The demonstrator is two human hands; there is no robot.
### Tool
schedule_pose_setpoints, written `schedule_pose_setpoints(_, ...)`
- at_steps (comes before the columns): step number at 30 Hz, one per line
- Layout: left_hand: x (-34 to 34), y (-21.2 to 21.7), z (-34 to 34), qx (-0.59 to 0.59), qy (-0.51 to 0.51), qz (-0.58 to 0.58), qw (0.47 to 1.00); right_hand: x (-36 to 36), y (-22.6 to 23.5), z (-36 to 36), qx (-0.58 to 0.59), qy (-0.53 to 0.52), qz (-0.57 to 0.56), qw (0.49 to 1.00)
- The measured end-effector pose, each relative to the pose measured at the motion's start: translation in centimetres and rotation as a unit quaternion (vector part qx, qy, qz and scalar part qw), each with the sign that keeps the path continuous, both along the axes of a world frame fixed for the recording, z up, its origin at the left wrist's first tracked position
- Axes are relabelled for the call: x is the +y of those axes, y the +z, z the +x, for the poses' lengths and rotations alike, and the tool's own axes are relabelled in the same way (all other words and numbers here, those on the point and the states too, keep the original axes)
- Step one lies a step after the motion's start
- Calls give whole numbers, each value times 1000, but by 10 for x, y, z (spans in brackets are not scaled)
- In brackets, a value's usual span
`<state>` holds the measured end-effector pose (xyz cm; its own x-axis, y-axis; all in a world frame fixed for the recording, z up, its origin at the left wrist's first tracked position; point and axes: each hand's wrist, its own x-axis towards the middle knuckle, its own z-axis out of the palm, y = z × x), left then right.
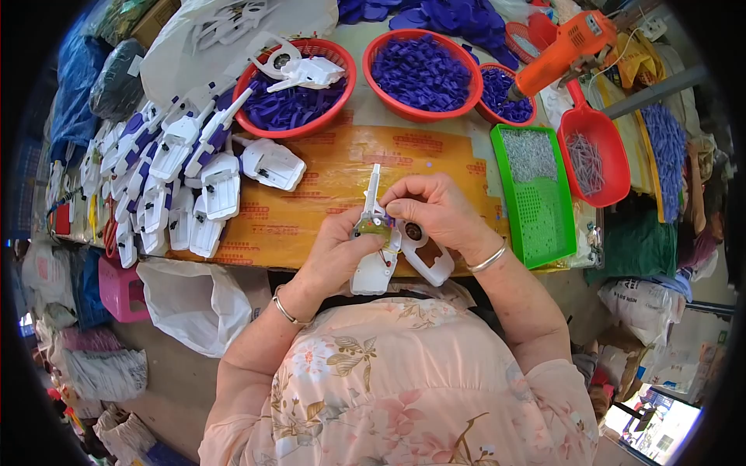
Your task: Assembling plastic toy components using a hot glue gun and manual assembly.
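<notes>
My left hand (336, 250) grips a white plastic toy-gun half shell (371, 268) upright over the table's near edge, its thin barrel pointing away from me. A small greenish part sits inside the shell near my fingertips. My right hand (435, 210) pinches at the top of that shell with thumb and forefinger. A second white shell (428, 258) with a dark round hole lies under my right palm, touching the first one. Both wrists wear silver bangles.
A heap of white and blue shells (179, 171) covers the table's left. Red bowls (423, 109) hold blue parts, one also white shells (307, 71). A green tray (544, 221) and red scoop (598, 163) hold screws. An orange power screwdriver (563, 48) hangs at right.
</notes>
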<state>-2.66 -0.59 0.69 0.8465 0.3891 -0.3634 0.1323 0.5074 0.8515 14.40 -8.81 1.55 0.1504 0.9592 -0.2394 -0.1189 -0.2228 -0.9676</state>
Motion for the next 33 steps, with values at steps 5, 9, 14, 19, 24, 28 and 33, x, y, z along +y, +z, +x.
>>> schedule_pose_setpoints(5,-2,6,0,5,4,-32,999,-5,-2,-4,-3,-28,22,999)
schedule_pose_setpoints(9,-5,3,0,-11,18,-22,1000,-7,-3,-9,4,-55,59,997)
schedule_pose_setpoints(14,0,-4,4,-4,42,-60,997,-13,-7,-7,-178,-92,136,970)
schedule_pose_setpoints(19,11,-12,3,-9,101,-71,992,-49,11,-9,-450,-67,73,888)
schedule_pose_setpoints(24,12,-16,3,-36,110,-108,987,-58,12,-30,-517,-29,12,855)
schedule_pose_setpoints(28,12,-11,1,-59,93,-97,989,-54,1,-27,-454,-103,4,885)
schedule_pose_setpoints(33,11,-12,0,-66,106,-100,987,-49,4,-21,-299,-125,38,945)
